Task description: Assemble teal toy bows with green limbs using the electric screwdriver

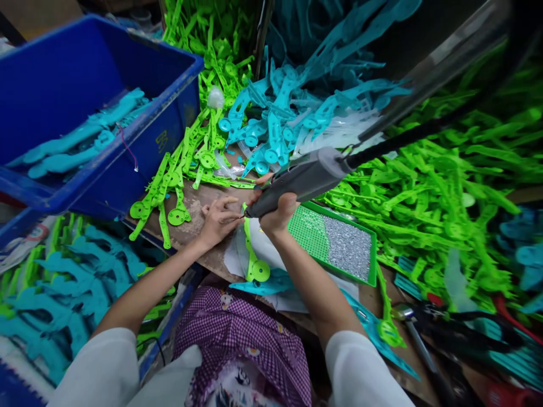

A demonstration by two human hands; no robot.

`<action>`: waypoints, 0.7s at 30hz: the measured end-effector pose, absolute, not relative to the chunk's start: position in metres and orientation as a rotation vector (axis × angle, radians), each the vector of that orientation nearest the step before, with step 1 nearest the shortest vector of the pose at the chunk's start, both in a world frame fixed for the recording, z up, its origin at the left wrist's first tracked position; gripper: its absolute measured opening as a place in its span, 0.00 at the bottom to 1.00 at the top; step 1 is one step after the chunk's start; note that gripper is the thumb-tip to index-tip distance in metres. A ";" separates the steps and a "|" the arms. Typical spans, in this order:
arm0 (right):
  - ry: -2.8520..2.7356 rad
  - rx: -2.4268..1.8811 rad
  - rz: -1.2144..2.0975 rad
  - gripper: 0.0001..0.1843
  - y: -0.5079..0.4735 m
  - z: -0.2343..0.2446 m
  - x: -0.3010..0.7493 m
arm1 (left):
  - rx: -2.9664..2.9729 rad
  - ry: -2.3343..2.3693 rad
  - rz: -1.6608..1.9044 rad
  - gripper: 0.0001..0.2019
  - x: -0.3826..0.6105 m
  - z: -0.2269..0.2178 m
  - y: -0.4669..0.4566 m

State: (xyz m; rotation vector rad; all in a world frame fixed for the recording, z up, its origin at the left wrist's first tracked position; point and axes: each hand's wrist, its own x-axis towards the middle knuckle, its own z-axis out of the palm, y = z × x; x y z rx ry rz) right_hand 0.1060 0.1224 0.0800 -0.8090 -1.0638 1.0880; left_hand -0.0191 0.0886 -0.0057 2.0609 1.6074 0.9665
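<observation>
My right hand (278,213) is wrapped round a grey electric screwdriver (303,176), which slants down to the left from a black cable. Its tip meets the upper end of a lime-green plastic part (257,270) with a round disc at its lower end. At that same spot the fingertips of my left hand (218,221) are pinched together; what they grip is too small to make out. Beneath the green part lie a white cloth-like piece (268,247) and a turquoise plastic part (271,282).
A green perforated tray (307,232) holding small silver screws (350,249) stands right of my hands. Piles of green parts (424,209) and turquoise parts (275,124) surround the worktop. A blue crate (169,133) stands left. A hammer (418,333) lies at lower right.
</observation>
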 end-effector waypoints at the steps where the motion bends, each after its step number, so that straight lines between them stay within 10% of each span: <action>1: -1.059 -0.798 1.089 0.37 0.122 0.082 0.106 | 2.062 1.606 0.969 0.08 -0.019 -0.006 0.089; 21: -1.065 -0.709 0.871 0.26 0.158 0.058 0.113 | 2.421 1.268 0.879 0.13 -0.016 -0.004 0.078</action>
